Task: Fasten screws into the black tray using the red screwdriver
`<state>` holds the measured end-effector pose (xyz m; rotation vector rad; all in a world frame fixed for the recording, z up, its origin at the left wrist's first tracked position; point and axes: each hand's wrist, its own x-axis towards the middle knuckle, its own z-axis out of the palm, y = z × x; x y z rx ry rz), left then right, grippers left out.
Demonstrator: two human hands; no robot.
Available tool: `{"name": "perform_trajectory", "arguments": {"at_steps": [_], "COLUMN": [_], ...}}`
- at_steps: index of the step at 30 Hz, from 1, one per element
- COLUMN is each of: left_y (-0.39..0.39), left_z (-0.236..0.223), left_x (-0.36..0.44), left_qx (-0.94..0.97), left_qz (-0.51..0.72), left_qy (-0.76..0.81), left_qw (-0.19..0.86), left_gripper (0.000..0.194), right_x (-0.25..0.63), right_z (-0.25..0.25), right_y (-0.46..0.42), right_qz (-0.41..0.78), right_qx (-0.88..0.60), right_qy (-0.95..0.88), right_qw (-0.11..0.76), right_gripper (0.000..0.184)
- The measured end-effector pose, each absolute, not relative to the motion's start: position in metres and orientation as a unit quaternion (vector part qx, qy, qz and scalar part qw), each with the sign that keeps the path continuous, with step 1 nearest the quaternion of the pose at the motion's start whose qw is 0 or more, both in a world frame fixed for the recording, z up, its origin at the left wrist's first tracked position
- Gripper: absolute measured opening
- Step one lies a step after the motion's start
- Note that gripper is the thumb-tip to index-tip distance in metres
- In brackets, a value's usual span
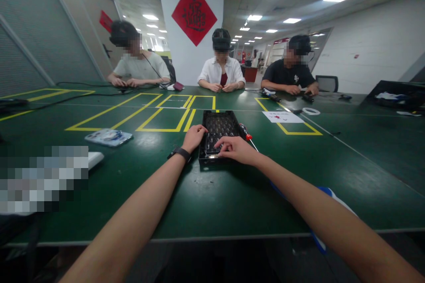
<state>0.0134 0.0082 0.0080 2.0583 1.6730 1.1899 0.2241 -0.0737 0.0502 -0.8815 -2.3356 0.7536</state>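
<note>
A black rectangular tray-like case (201,158) lies on the green table in front of me. Inside it are rows of small parts or slots, too small to make out. My left hand (194,138), with a dark watch on the wrist, holds the left wall of the case, its fingers bent over the rim. Over the near right part of the case is my right hand (236,149), palm down, thumb and fingers drawn together. Whatever sits between those fingertips is hidden or tiny. Just right of the case rests a screwdriver (249,137) with a red-and-black handle.
To the left lie a patterned phone-like slab (109,137) and a pale blurred object (96,159). A printed white sheet (283,117) and a roll of white tape (311,111) are at right. Yellow tape marks the table (159,212). Three people sit across it.
</note>
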Motion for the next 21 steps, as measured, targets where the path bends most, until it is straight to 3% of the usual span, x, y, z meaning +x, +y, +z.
{"name": "perform_trajectory", "arguments": {"at_steps": [11, 17, 21], "left_y": [0.0090, 0.0071, 0.0071], "left_z": [0.0065, 0.0079, 0.0085], "left_x": [0.0121, 0.0124, 0.0127], "left_qx": [0.710, 0.712, 0.703], "left_qz": [0.400, 0.403, 0.407], "left_qy": [0.568, 0.563, 0.570], "left_qw": [0.113, 0.113, 0.122], "left_gripper": [0.031, 0.030, 0.029], "right_x": [0.2242, 0.2241, 0.2243], "right_z": [0.0488, 0.0543, 0.0529], "right_y": [-0.0733, -0.0777, -0.0766], "right_qz": [0.255, 0.243, 0.253], "right_qx": [-0.329, -0.339, -0.341], "right_qy": [-0.869, -0.866, -0.867], "right_qw": [0.269, 0.275, 0.262], "right_gripper": [0.032, 0.047, 0.043]}}
